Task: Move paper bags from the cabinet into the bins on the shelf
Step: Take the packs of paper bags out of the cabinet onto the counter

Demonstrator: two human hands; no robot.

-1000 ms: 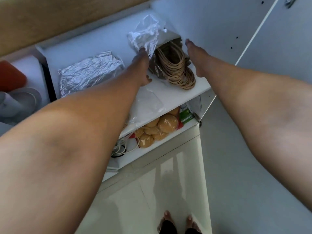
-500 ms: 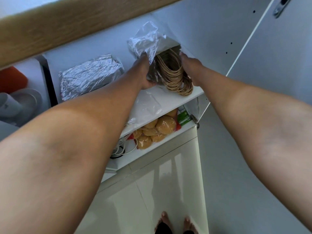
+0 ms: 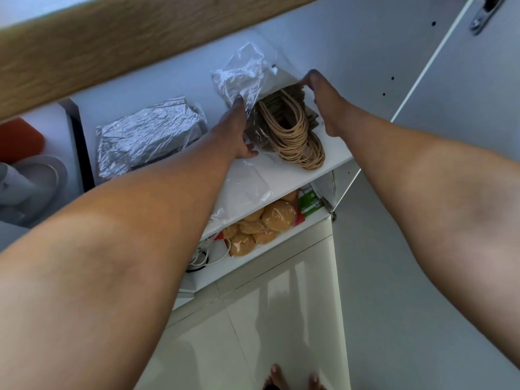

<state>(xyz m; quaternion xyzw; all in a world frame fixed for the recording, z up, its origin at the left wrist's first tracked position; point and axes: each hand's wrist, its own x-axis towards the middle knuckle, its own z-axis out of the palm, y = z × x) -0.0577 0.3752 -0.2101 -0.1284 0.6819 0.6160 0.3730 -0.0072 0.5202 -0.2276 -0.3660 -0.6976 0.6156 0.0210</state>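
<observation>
Bags [image 3: 284, 119] sit uncarried in the cabinet [image 3: 337, 153]; left hand [image 3: 237, 135] at nine o'clock and right hand [image 3: 323, 99] at two clasp the stack.

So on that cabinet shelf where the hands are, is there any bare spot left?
Some. A bare strip of shelf lies right of the paper bags, below the right hand. Behind the foil packet the back looks bare. Between the packet and the bags it is crowded by the left hand and clear plastic.
</observation>
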